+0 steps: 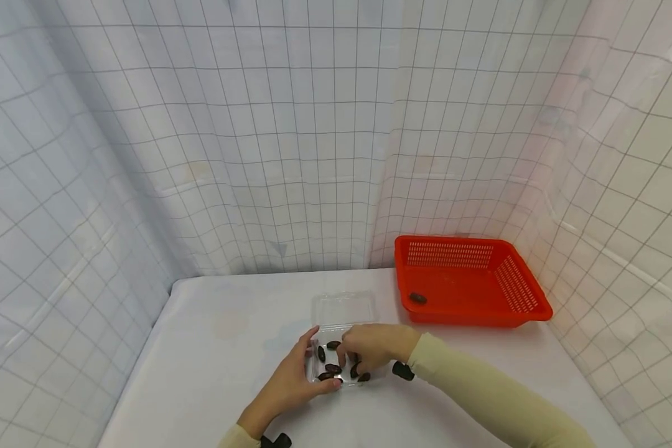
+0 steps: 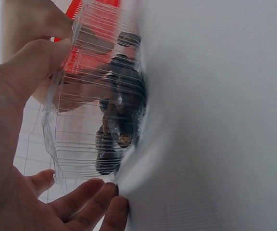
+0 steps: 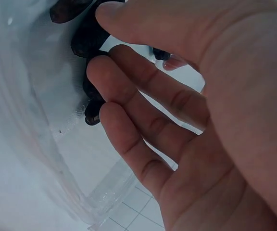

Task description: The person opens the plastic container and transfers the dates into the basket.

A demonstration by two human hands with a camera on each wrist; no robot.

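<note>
A clear plastic clamshell box [image 1: 316,371] stands on the table, its lid [image 1: 344,308] folded back. Several dark brown dates [image 1: 333,369] lie inside. My left hand [image 1: 291,381] holds the box from the left, thumb at the near rim and fingers along the side; in the left wrist view, dates [image 2: 126,82] show through its ribbed wall. Reaching in from the right, my right hand [image 1: 372,344] has its fingers down among the dates. In the right wrist view its thumb and fingers are curled round a dark date [image 3: 88,36], which they partly hide.
A red plastic basket [image 1: 473,316] with slotted walls stands at the back right of the table, with one date [image 1: 417,298] in its near left corner. White cloth covers the table [image 1: 218,342]. Gridded white curtains [image 1: 313,155] hang at the back and both sides.
</note>
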